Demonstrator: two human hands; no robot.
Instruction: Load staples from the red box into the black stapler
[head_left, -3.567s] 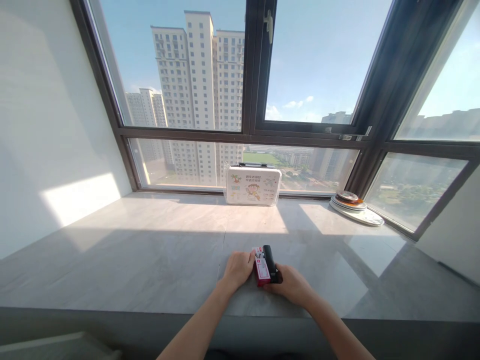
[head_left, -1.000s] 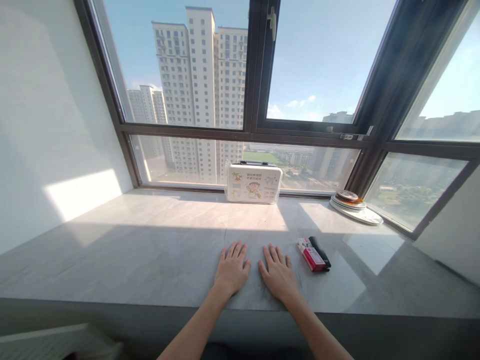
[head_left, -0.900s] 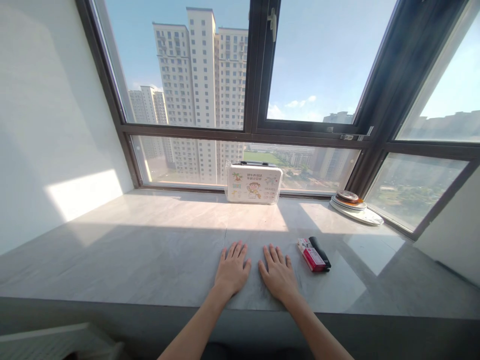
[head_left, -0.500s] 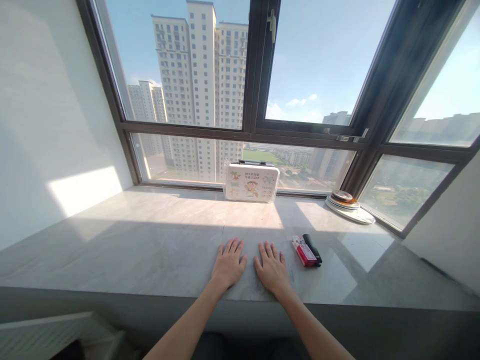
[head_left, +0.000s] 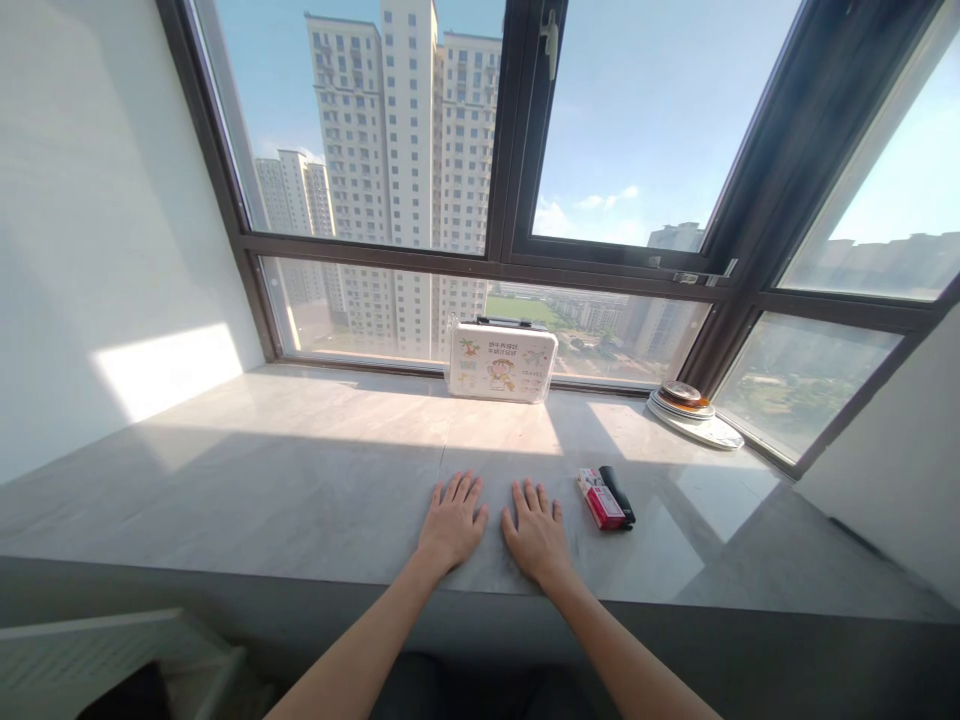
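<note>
Both hands rest flat, palms down, on the pale marble windowsill [head_left: 247, 500]. My left hand [head_left: 451, 523] has its fingers spread and holds nothing. Beside it, a short gap away, my right hand [head_left: 536, 530] lies in the same way, also with nothing in it. To the right of my right hand is a small red and white box [head_left: 601, 500]. A black stapler-like object [head_left: 617, 497] lies against the box's right side. Beyond the hands, a white case [head_left: 502, 362] with cartoon prints and a dark handle stands upright by the window.
A stack of plates and lids [head_left: 690, 412] sits in the right corner by the window. Dark window frames [head_left: 375, 258] bound the sill at the back, with a white wall [head_left: 90, 250] on the left. Below the front edge at lower left is a pale slatted object [head_left: 112, 650].
The view has tilted and shifted slightly. Both hands stay flat on the sill, and the objects keep their places.
</note>
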